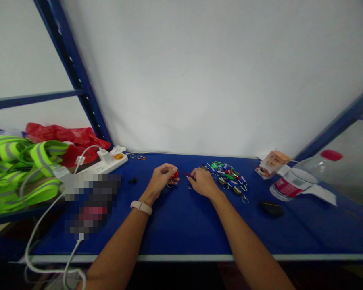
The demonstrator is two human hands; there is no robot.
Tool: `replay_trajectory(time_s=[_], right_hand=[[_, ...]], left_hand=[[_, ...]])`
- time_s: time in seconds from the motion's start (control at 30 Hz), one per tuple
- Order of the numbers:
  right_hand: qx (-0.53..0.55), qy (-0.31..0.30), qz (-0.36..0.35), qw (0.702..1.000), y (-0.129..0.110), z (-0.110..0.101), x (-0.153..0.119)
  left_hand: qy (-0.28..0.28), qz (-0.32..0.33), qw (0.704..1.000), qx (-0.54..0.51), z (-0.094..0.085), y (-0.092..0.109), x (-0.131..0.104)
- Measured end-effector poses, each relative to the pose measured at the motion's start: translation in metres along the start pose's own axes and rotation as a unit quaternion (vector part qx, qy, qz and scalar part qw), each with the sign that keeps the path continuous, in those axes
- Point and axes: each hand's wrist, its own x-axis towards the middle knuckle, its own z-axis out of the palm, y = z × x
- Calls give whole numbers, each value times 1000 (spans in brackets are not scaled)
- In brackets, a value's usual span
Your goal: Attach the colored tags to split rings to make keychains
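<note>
Bare forearms (117, 245) are running in over the near edge of a glossy blue tabletop (184, 229), the left one wearing a pale beige wristband (141, 207). My left hand (162, 177) is clamping a small glossy red piece (176, 175) between thumb and fingers; a thin metal ring (170, 185) is showing just below, though I cannot tell whether it is joined on. I am angling this hand inward, presumably to keep the piece in plain view.

My right hand (203, 181) is curling palm-down over a slim red clip (187, 175), thumb and fingers together on its right end and the left end sticking out. Whether the clip is touching the table, I cannot tell. I am holding the two red items near each other at the middle, not touching, probably so both hands are working under my eyes.

A mixed heap of blue, green, red, black and silver key-ring clips (230, 177) is lying just right of the right hand, likely for easy reach. An orange metal carabiner (141, 157) is lying far left, well apart from it. A black rounded mouse-like object (271, 208) is sitting right of the heap.
</note>
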Motion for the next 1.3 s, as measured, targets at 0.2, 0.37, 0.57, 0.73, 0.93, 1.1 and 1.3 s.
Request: replay_trajectory(time_s=[0.2,0.37,0.57,0.73,0.93,1.1,1.3], right_hand=[[46,-14,17,999,1,3,1],[155,8,29,987,-2,3,2],[446,27,40,894,-10,1,6],[506,-9,48,861,-14,3,7],[438,-19,13,899,-18,0,2],[297,-12,-62,953,-25,-7,-5],[191,-50,-54,979,-23,-7,-9]], left_hand=[[-9,28,999,13,2,1,0],[-11,46,999,26,2,1,0],[-12,59,996,60,1,0,0],[-22,84,994,64,2,2,-1],[-9,65,994,91,2,1,-1],[-23,57,995,78,1,-4,0],[-25,60,994,86,2,-5,1]])
